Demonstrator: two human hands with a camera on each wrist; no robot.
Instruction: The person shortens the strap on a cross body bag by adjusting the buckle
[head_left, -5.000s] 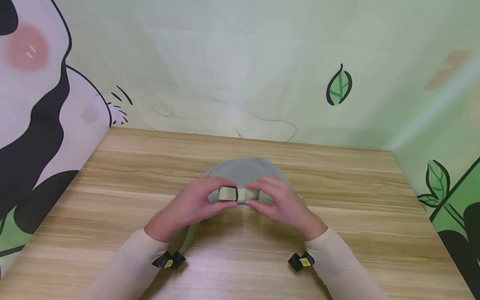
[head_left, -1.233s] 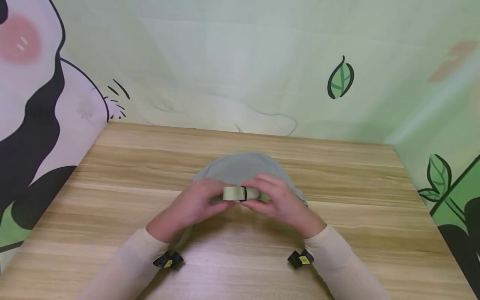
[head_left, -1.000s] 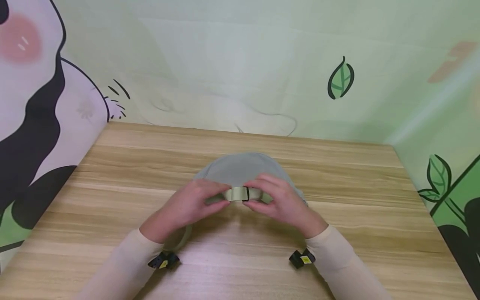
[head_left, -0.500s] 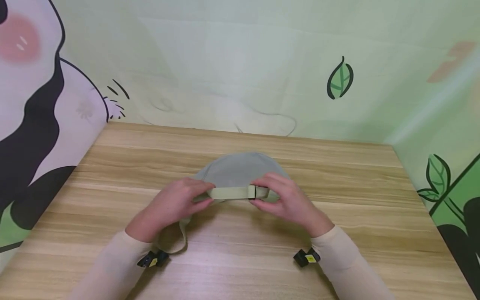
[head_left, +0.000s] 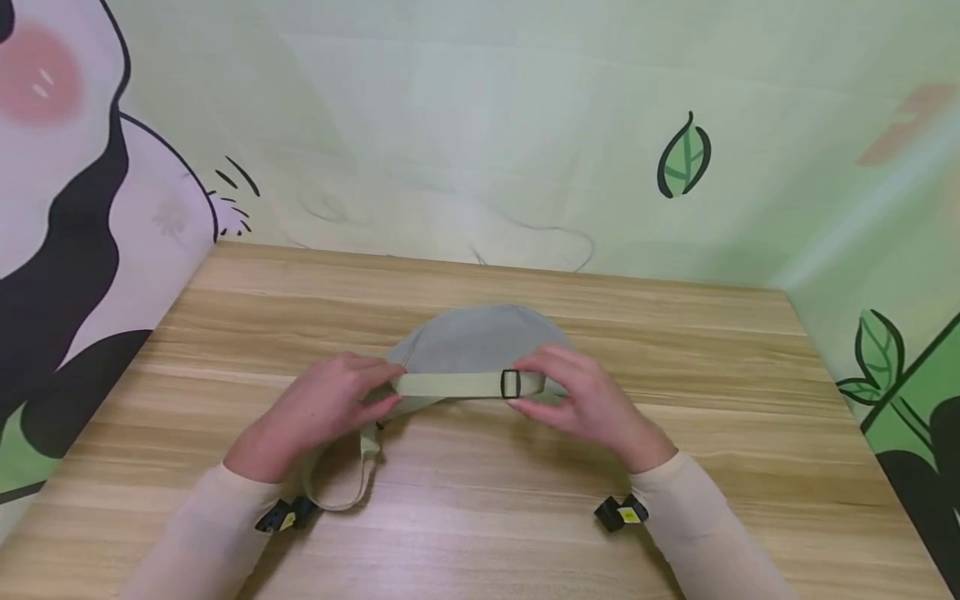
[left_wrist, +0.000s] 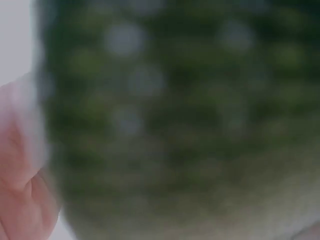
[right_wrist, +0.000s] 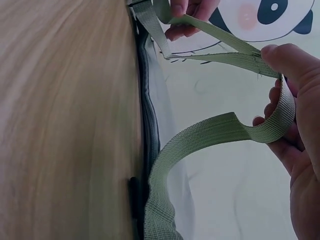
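A grey fabric bag (head_left: 483,337) with a curved top lies on the table behind both hands. Its light green webbing strap (head_left: 450,385) is stretched level in front of it. My left hand (head_left: 322,408) pinches the strap's left part between thumb and fingers. With the thumb and fingers of my right hand (head_left: 592,396), I hold the strap right beside a black slider buckle (head_left: 510,384). In the right wrist view, the strap (right_wrist: 200,132) curves from the bag up to my right hand (right_wrist: 300,120). Blurred green webbing (left_wrist: 175,110) covers most of the left wrist view.
A slack strap loop (head_left: 367,475) hangs onto the wooden table (head_left: 480,525) near my left wrist. Printed cloth walls (head_left: 450,150) stand at the back and sides. A dark zipper edge (right_wrist: 150,110) runs along the bag in the right wrist view.
My left hand has slid left along the strap, and my right hand has shifted slightly right with the slider. A longer flat strap stretch shows between them. More of the slack loop is visible.
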